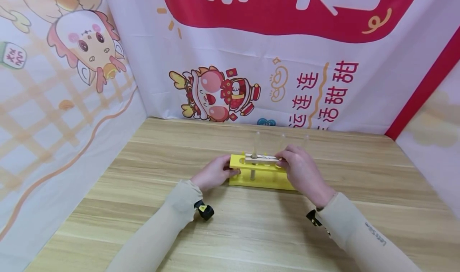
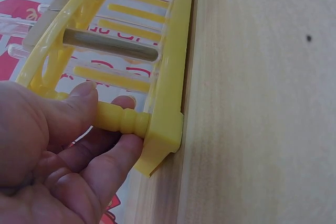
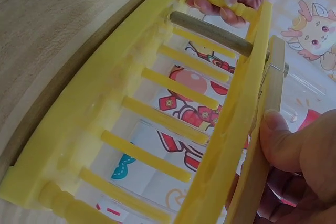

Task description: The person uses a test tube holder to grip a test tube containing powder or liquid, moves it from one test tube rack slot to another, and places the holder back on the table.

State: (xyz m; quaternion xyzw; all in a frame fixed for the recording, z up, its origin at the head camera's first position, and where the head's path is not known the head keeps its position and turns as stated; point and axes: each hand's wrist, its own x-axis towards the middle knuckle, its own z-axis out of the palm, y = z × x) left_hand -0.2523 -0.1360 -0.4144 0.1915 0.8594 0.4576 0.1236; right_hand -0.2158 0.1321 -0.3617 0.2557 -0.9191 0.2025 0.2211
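A yellow test tube rack (image 1: 266,184) stands on the wooden table. My left hand (image 1: 213,173) grips the turned post (image 2: 123,119) at its left end, thumb and fingers wrapped about it. A test tube (image 1: 256,143) with greyish-brown contents (image 2: 110,43) stands in the rack near that end. Around its upper part, just above the rack's top bar, sits a wooden test tube clamp (image 1: 264,158). My right hand (image 1: 304,174) holds the clamp's other end, the thumb pressed along the wood (image 3: 262,150) in the right wrist view.
Two more clear test tubes (image 1: 282,138) rise from the rack behind my right hand. A printed cloth (image 1: 223,48) hangs behind the table, and another patterned cloth (image 1: 68,116) borders it on the left. Table surface (image 1: 251,232) extends in front of the rack.
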